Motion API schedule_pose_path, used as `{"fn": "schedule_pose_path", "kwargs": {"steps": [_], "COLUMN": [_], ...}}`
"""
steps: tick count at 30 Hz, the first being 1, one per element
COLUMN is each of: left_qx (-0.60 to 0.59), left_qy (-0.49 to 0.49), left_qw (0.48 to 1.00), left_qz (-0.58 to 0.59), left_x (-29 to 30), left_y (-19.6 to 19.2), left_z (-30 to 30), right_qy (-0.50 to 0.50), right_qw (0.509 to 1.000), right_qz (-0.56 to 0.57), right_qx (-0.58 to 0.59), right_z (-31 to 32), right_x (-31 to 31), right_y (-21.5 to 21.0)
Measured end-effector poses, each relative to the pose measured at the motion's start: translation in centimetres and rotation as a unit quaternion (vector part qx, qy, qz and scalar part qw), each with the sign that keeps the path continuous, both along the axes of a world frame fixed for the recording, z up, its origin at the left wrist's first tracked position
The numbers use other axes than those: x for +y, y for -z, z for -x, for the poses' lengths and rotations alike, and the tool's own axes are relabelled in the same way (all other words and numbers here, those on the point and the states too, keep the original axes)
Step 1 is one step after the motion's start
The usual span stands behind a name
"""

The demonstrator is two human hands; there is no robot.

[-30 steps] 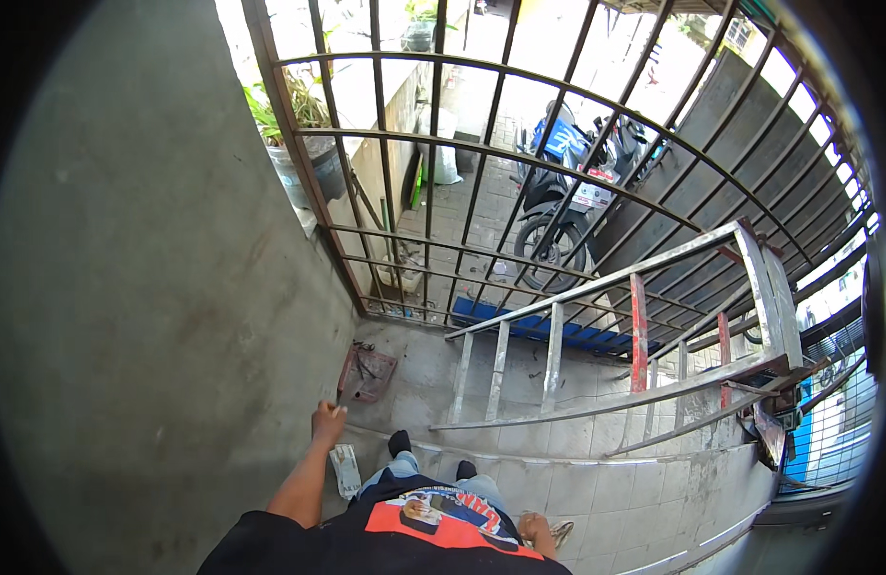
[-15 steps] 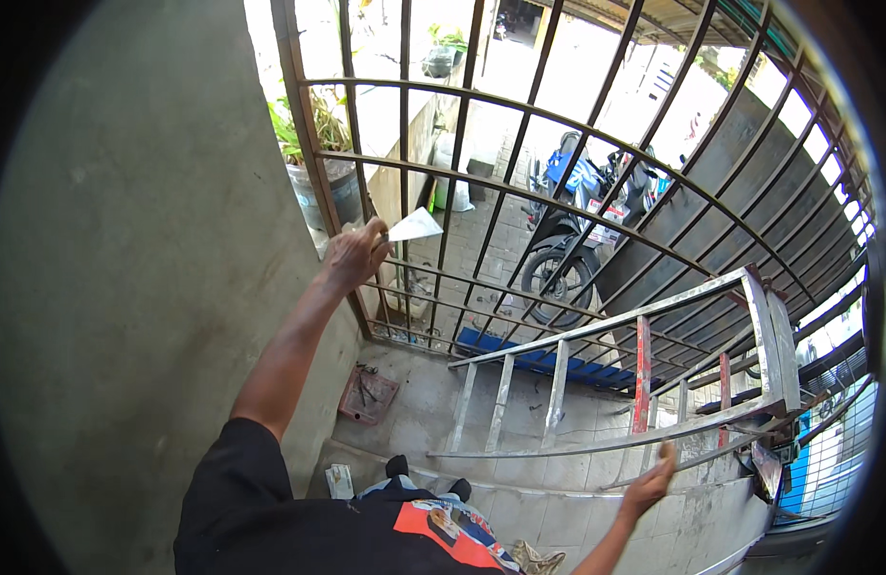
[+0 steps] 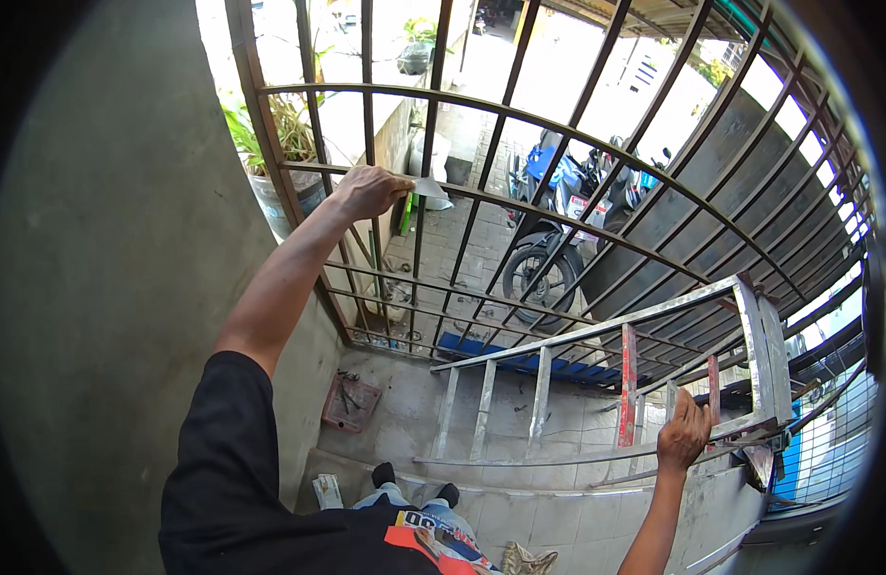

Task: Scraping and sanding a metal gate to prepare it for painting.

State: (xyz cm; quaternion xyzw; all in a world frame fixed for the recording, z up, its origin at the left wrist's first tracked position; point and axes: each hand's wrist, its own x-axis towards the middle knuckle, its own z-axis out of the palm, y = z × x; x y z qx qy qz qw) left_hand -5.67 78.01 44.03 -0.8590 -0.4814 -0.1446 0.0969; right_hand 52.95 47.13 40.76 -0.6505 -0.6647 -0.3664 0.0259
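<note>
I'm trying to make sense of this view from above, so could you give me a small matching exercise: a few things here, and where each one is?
Things:
1. left hand
2. right hand
3. motorbike
4. tray of tools

Places:
A. parked outside, beyond the bars
B. on the floor by the grey wall
C. up at the metal grille, holding a flat blade
D. gripping the ladder

Pairs: 1-C, 2-D, 3-A, 4-B

- small flat box (image 3: 326, 491) lying on the tiled floor right by the wall, just left of the person's feet; pale with some dark print, rectangular
- white plate (image 3: 585, 205) on the blue motorbike (image 3: 558, 220) parked outside the bars; small rectangle
- no screens or signs that I can make out
</note>
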Motion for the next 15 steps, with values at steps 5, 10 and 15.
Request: {"fn": "schedule_pose_path", "kwargs": {"steps": [5,10,15], "left_qx": [0.021,0.071,0.112], "left_qy": [0.037,0.028,0.015], "left_qw": [0.998,0.995,0.992], "left_qz": [0.042,0.059,0.047], "left_x": [3.1,3.9,1.6], "left_y": [-0.8,-1.8,-2.9], "left_z": [-0.5,-4.9,-2.0], "right_qy": [-0.01,-0.02,-0.027], "right_qw": [1.0,0.999,0.998], "right_qz": [-0.004,-0.039,-0.047], "right_qx": [-0.01,-0.015,-0.022], "right_z": [0.4,0.5,1.0], "right_x": [0.4,0.5,-0.1], "right_y": [-0.1,0.3,-0.3]}}
